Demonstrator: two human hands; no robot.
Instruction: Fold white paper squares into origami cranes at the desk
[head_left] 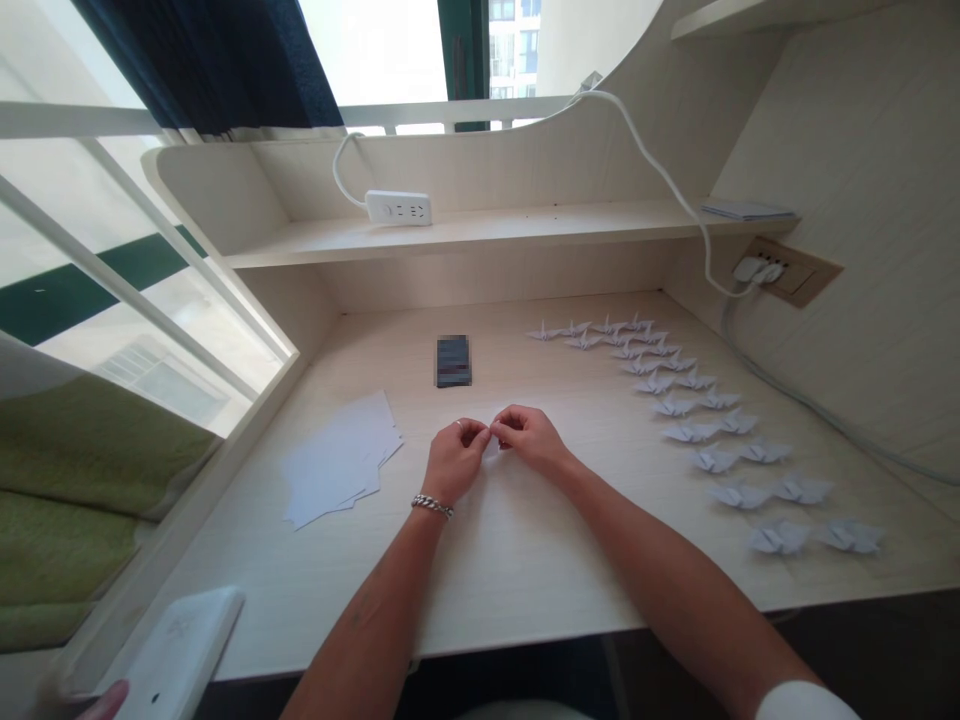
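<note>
Near the middle of the desk my left hand (455,460) and my right hand (531,438) meet fingertip to fingertip. Both are closed in a pinch on a small piece of folded white paper (493,448), mostly hidden by the fingers. A ring and a chain bracelet sit on the left hand and wrist. To the left of my hands lies a fanned stack of white paper sheets (337,460). Folded white paper cranes (691,430) stand in rows along the right side of the desk. Beyond my hands lies a dark phone-like rectangle (453,361), its surface blurred.
A power strip (399,208) rests on the shelf (495,225) at the back. Its white cord runs to a wall socket (795,272) on the right. At the near left corner is a white flat device (176,650), with a fingertip-like pink shape beside it.
</note>
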